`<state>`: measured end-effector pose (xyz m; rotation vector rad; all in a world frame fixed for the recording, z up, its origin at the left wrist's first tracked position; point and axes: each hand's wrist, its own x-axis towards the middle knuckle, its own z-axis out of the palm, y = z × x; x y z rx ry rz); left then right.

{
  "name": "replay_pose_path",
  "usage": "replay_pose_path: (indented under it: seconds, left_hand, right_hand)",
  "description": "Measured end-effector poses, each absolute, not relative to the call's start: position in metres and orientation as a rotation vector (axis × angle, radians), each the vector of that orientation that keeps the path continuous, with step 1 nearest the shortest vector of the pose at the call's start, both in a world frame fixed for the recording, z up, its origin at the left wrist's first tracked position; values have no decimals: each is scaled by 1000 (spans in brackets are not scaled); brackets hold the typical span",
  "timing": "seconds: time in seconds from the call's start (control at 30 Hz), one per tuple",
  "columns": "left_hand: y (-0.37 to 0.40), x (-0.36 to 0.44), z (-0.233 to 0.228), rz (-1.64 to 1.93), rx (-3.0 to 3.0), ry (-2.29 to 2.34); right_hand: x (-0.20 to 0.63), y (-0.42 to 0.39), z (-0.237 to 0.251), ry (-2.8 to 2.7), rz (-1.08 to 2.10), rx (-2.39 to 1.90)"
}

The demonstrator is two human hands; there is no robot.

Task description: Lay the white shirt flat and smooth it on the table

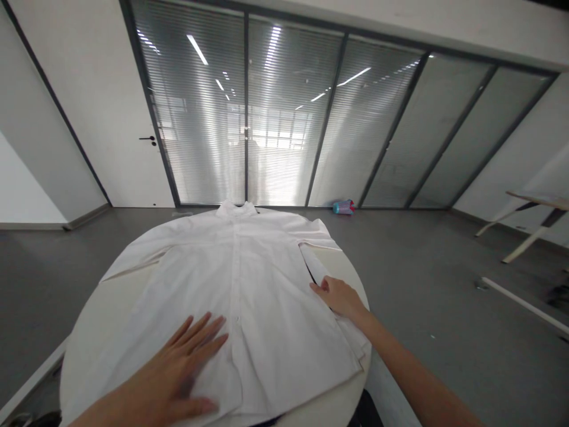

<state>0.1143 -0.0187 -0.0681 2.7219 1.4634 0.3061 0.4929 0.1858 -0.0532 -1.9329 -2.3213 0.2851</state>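
Note:
A white button-up shirt (200, 255) lies spread front side up on a round white table (80, 347), its collar at the far edge. My left hand (182, 362) is over the lower front of the shirt, left of the button strip, with its fingers spread. At the shirt's right side edge, my right hand (340, 296) is closed, thumb and curled fingers pinching the cloth. A dark gap shows along that side, just beyond the fingers. The left sleeve reaches out to the table's rim; light creases run through the lower front.
Glass partitions with blinds (284, 118) and a white door (111, 107) stand behind the table. A blue and red object (343, 207) lies on the grey floor (413, 267) by the glass. Another table (542, 200) is at the far right.

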Motion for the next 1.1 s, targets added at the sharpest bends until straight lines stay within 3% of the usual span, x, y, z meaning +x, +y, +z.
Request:
replay_pose_path:
  seconds: [0.13, 0.27, 0.37, 0.47, 0.6, 0.7, 0.83, 0.97, 1.1]
  left_hand:
    - [-75, 122, -88, 522, 2772, 1700]
    - [-78, 122, -105, 704, 2788, 1874]
    - [-74, 122, -104, 775, 2862, 1843]
    - [-78, 126, -92, 734, 2834, 1796]
    - [-77, 122, -57, 448, 2626, 1455]
    - [-36, 109, -22, 583, 2347, 1504]
    - [81, 97, -7, 664, 2188, 1789]
    - [183, 82, -48, 492, 2148, 2340]
    - [208, 56, -96, 215, 2066, 2437]
  right_hand:
    - [516, 141, -57, -2399, 346, -1853]
    - [510, 131, -62, -2419, 287, -1732]
    - [508, 134, -63, -2257, 496, -1586]
    - [518, 129, -69, -2142, 562, -1558]
    - [536, 128, -68, -2316, 368, -1695]
    - [523, 157, -47, -2397, 151, -1528]
    - [462, 220, -24, -2454, 60, -1360]
    - [415, 265, -42, -2527, -22, -1414]
    - [430, 288, -73, -2537, 6, -1516]
